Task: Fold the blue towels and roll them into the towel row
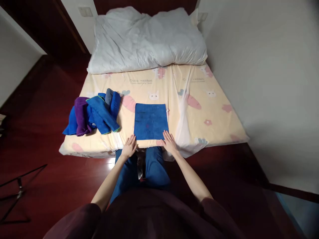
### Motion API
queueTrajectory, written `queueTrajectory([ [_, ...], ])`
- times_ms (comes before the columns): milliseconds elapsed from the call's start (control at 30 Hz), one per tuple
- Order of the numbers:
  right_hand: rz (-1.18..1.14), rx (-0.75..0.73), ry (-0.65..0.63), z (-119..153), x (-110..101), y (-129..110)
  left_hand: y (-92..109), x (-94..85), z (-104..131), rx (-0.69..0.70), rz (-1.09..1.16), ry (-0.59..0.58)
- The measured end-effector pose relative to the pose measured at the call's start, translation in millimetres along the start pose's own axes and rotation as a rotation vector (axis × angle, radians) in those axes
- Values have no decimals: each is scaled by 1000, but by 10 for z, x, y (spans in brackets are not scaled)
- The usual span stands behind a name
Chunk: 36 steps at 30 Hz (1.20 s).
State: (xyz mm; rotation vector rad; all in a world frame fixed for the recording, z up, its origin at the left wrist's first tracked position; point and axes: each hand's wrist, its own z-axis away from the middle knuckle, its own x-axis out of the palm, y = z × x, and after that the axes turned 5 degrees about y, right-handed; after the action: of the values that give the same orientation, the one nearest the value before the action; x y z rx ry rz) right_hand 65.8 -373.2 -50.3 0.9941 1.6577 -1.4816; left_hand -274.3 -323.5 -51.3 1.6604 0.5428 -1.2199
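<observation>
A blue towel (151, 121) lies flat and nearly square on the bed, close to its front edge. At the towel's near left corner rests my left hand (130, 146), its fingers stretched out over the sheet and the corner. My right hand (169, 142) lies flat at the near right corner, fingertips on the cloth. Neither hand grips anything. To the left sits a loose pile of towels, with a purple towel (81, 116), a blue towel with green edging (102, 114) and more blue and grey ones.
The bed has a yellow patterned sheet (214, 109) under clear plastic. A pale folded quilt (149, 39) spans its far end. A white wall (261, 83) stands on the right. Black tripod-like legs (20, 191) stand on the dark red floor (62, 186) at lower left.
</observation>
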Motion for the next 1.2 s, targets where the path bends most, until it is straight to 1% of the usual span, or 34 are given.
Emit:
queueTrajectory([
  [67, -5, 0, 14, 181, -12, 45, -18, -44, 101, -51, 28, 17],
  [133, -14, 16, 31, 294, -27, 87, -16, -79, 176, -84, 50, 59],
  [233, -15, 45, 64, 303, -55, 117, 23, -126, 172, -100, 59, 133],
  [300, -8, 48, 86, 239, -68, 106, 67, -146, 80, -71, 57, 141],
  [367, -2, 42, 91, 164, -69, 73, 112, -145, -59, -20, 51, 108],
  [467, 16, 51, 74, 85, -50, 11, 155, -100, -271, 25, 29, 48],
  [567, 31, 88, 77, 52, -24, -16, 149, -30, -406, 41, -12, 7],
  [633, 24, 112, 91, 41, -3, 3, 110, 16, -446, 58, -29, -2],
  [733, -35, 132, 136, 17, 44, 79, 7, 81, -473, 70, -6, 16],
  [900, -265, 169, 322, -30, 136, 265, -210, 173, -498, 59, 86, 95],
  [967, -333, 172, 364, -8, 152, 334, -300, 183, -469, 76, 123, 120],
  [1033, -364, 143, 359, 50, 158, 388, -387, 176, -403, 115, 164, 127],
  [1133, -389, 101, 306, 158, 170, 424, -486, 162, -282, 163, 235, 128],
  [1200, -418, 119, 303, 195, 186, 421, -513, 168, -238, 132, 302, 155],
])
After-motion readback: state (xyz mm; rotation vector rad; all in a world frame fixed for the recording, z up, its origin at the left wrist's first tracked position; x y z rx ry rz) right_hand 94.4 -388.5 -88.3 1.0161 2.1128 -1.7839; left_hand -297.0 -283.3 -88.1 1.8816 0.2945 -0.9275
